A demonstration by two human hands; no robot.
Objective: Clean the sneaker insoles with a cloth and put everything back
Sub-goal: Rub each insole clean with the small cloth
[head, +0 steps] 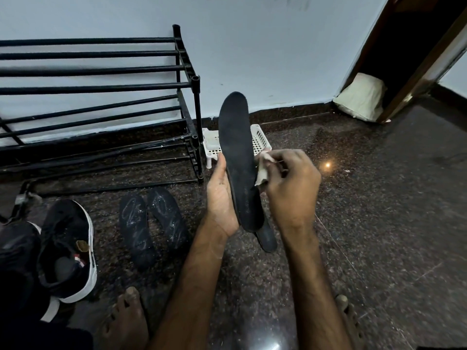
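My left hand holds a black insole upright by its left edge, toe end pointing up. My right hand grips a small pale cloth and presses it against the insole's right edge. Below the hands another dark insole shows, partly hidden behind the held one. Two more black insoles with whitish smears lie side by side on the floor. At the left stands a black sneaker with a white sole, and a second one is cut off by the frame edge.
A black metal shoe rack stands against the pale wall at the left. A white plastic basket sits on the dark stone floor behind the insole. My bare feet are at the bottom. A pale bag leans by the doorway.
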